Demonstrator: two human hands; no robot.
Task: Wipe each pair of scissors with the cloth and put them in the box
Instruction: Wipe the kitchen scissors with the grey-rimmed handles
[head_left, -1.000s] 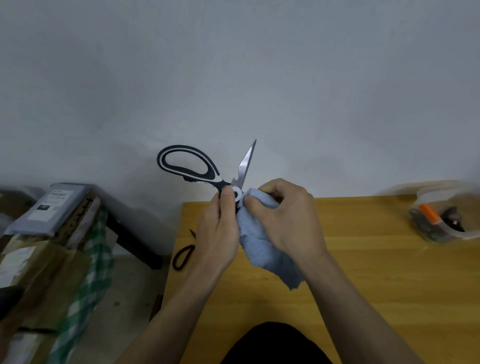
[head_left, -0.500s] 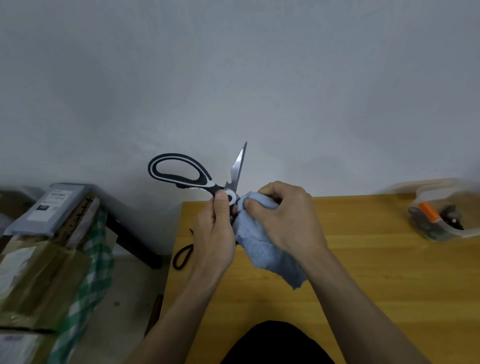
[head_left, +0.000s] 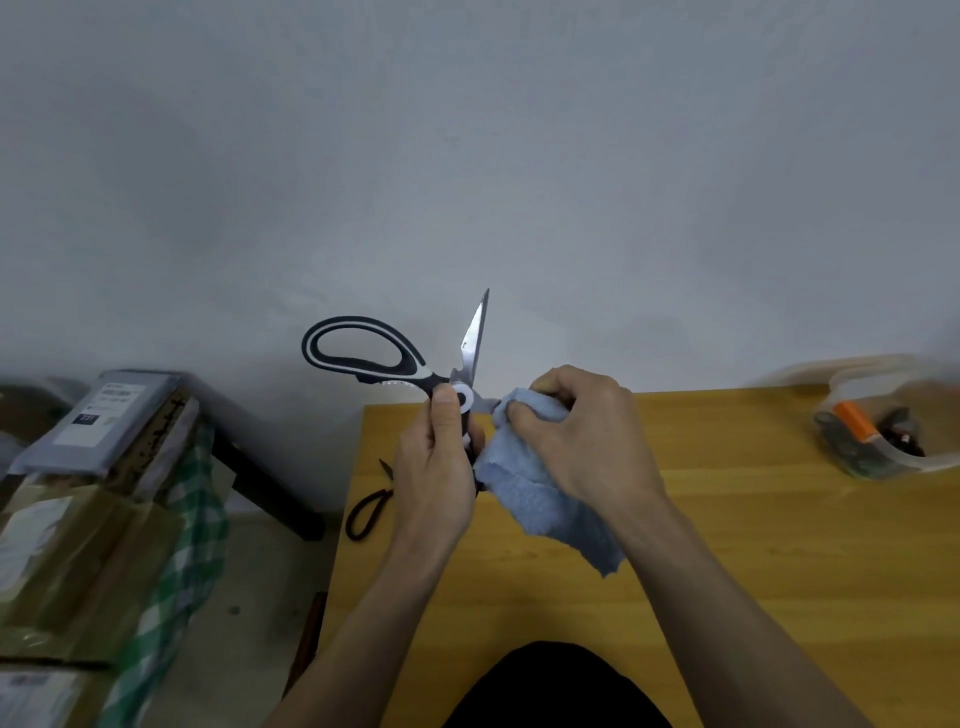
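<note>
My left hand (head_left: 434, 467) grips black-and-white kitchen scissors (head_left: 384, 358) at the pivot, blades spread wide, above the wooden table's (head_left: 753, 545) left end. One blade points up; the other runs right into a light blue cloth (head_left: 535, 493). My right hand (head_left: 582, 436) pinches that cloth around the second blade, and the cloth's loose end hangs down. A small pair of black scissors (head_left: 370, 506) lies on the table's left edge, partly hidden behind my left hand. A clear plastic box (head_left: 883, 421) stands at the table's far right with an orange-handled tool and dark items inside.
Left of the table, cardboard boxes (head_left: 78, 545), a grey parcel (head_left: 98, 421) and a green checked cloth (head_left: 192, 519) are stacked on the floor. A grey wall (head_left: 467, 156) rises right behind the table.
The big scissors have shifted a little left and back up. The right hand has slid the cloth outward along the lower blade, so a short piece of blade shows by the pivot.
</note>
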